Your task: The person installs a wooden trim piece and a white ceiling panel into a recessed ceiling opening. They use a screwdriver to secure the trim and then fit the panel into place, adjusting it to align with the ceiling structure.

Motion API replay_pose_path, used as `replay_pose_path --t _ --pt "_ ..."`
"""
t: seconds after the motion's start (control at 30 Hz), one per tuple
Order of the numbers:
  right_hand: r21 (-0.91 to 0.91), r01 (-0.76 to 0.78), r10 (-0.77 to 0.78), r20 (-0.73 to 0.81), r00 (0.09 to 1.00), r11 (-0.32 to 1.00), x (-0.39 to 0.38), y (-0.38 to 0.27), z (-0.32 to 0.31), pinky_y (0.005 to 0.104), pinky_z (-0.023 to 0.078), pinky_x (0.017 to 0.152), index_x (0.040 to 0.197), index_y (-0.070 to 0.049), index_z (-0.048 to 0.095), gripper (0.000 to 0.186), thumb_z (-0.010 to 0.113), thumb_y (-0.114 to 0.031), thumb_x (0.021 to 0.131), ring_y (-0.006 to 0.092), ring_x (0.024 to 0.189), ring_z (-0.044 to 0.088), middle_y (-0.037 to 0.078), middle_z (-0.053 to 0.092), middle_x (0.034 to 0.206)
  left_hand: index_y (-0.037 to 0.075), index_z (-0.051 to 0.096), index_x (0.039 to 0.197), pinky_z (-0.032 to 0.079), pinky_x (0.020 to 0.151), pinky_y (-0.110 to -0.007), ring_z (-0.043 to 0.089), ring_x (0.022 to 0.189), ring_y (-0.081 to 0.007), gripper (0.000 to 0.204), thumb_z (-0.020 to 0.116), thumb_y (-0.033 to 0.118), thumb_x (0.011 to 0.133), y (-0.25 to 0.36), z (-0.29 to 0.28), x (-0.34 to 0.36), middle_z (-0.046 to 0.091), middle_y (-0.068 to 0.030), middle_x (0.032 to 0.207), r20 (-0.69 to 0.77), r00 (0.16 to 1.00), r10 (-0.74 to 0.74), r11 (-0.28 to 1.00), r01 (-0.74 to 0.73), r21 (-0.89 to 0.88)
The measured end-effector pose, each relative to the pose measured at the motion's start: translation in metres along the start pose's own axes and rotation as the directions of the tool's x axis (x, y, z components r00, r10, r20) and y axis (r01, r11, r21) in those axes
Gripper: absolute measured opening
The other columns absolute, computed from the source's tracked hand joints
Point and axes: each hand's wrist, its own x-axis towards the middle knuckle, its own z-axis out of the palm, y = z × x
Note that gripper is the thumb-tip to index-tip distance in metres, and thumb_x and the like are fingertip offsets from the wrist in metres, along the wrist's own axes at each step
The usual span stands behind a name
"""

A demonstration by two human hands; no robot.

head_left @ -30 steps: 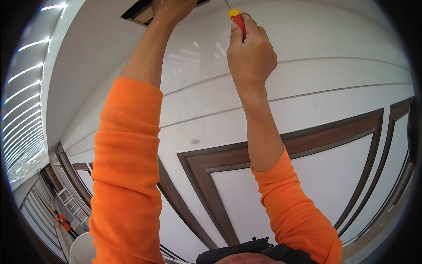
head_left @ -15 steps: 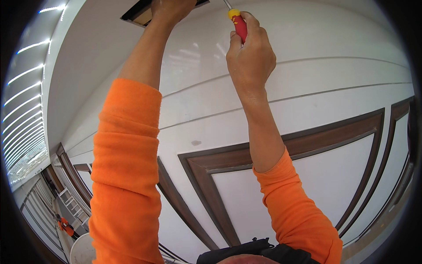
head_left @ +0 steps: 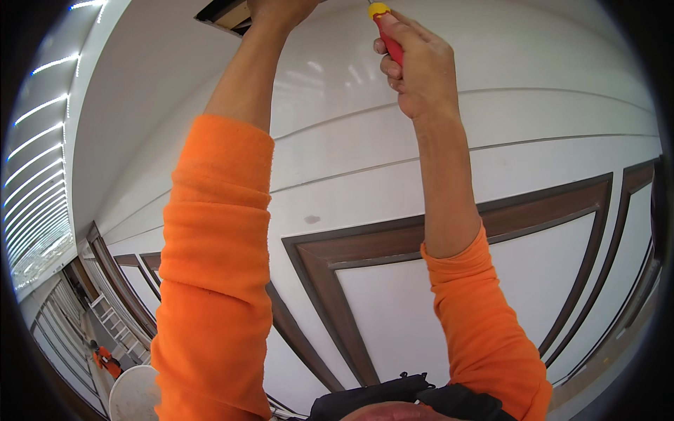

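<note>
A screwdriver with a red and yellow handle is gripped in my right hand, its shaft running up out of the picture. My left hand is raised beside a dark-edged rectangular opening in the white ceiling. The picture's top edge cuts off its fingers, so what they touch or hold is hidden. Both forearms reach up in orange sleeves.
Ahead is a white wall with brown moulded frames. Rows of lit strips run along the left. Lower left, a white ladder stands near a person in orange, and a pale round object is closer.
My right hand has shifted slightly right and turned about the screwdriver handle, its fingers now wrapped differently. My left arm has moved a little to the right.
</note>
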Motion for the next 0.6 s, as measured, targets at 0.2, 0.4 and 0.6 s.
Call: replay_pose_path --t 0.2,0.4,0.6 --pt "0.571 -0.304 0.250 0.174 0.952 0.762 -0.005 0.009 0.003 0.0241 0.039 0.045 0.122 -0.003 0.061 0.031 0.068 -0.017 0.095 0.0119 0.061 0.056 0.011 0.064 0.083 0.019 0.076 0.122 0.041 0.114 -0.046 0.053 0.133 -0.0428 0.046 0.065 0.051 0.092 -0.005 0.007 0.004 0.059 -0.0231 0.143 0.070 0.990 0.121 0.990 -0.125 0.061" --pt "-0.548 0.320 -0.443 -0.106 0.890 0.773 -0.009 0.013 0.021 0.0286 0.044 0.045 0.121 -0.001 0.067 0.031 0.068 -0.017 0.094 0.0151 0.061 0.062 0.014 0.067 0.084 0.023 0.076 0.123 0.039 0.116 -0.047 0.050 0.138 -0.0415 0.044 0.060 0.053 0.095 -0.019 0.020 0.010 0.057 -0.0201 0.147 0.031 0.987 0.155 0.979 -0.158 0.131" --pt "0.396 -0.356 0.339 0.113 0.934 0.847 -0.004 -0.023 0.001 0.0260 0.035 0.040 0.121 0.000 0.067 0.031 0.067 -0.018 0.096 0.0117 0.048 0.049 0.008 0.063 0.080 0.018 0.077 0.120 0.042 0.112 -0.047 0.054 0.132 -0.0421 0.047 0.062 0.053 0.093 -0.004 0.010 0.007 0.061 -0.0240 0.140 0.056 0.998 0.007 0.998 -0.011 0.070"
